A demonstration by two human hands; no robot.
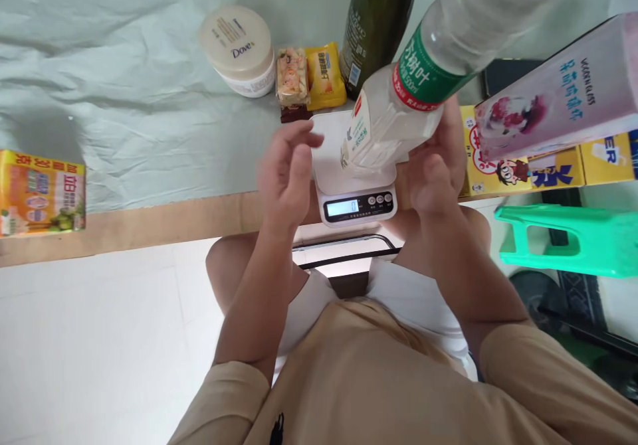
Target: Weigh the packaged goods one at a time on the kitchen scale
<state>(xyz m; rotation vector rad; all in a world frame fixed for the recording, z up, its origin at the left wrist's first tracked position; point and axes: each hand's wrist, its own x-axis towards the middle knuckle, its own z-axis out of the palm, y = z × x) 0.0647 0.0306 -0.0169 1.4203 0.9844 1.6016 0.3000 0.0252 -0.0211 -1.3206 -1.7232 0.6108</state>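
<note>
Steadying the clear plastic bottle on the white kitchen scale, we clamp our right hand on its base; our left hand hovers alongside, fingers apart (display unobstructed).

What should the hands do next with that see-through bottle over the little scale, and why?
Probably set the clear bottle flat on the scale and let go: the right hand holds it tilted above the platform, the left hand is open beside it, and the display reads 0.
</note>
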